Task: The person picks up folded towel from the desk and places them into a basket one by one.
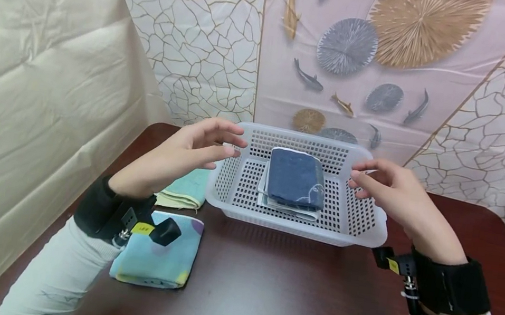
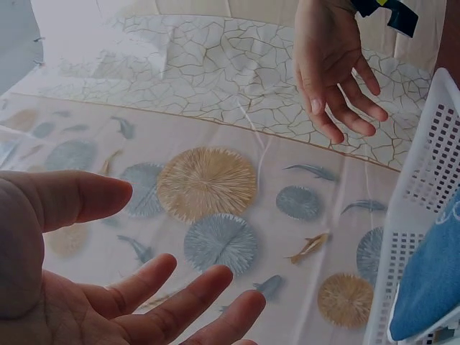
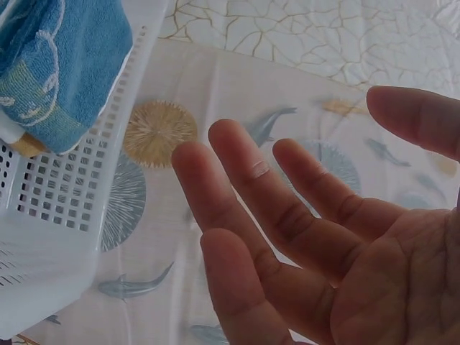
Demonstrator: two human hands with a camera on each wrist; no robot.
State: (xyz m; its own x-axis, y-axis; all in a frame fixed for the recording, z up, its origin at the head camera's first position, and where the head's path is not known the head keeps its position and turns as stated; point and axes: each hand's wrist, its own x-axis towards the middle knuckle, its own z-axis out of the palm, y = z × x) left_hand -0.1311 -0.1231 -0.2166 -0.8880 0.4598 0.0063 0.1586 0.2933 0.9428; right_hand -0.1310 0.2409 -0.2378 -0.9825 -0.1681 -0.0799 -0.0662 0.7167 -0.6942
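A white perforated plastic basket (image 1: 282,225) stands on the table, and a folded dark blue towel (image 1: 295,176) lies in it on top of paler folded cloth (image 1: 288,209). My left hand (image 1: 187,146) hovers by the basket's left end, fingers loosely extended and holding nothing. Over the right end is my right hand (image 1: 389,189), its fingers relaxed and nothing in them. Both wrist views show the fingers spread apart. In the right wrist view the blue towel (image 3: 79,72) shows a white looping line near its edge.
A folded light blue towel (image 1: 158,257) with yellow and purple patches lies on the dark red-brown table (image 1: 273,288) at the left. Behind it, a mint green folded towel (image 1: 186,188) sits beside the basket. A patterned cloth (image 1: 210,40) hangs behind the table.
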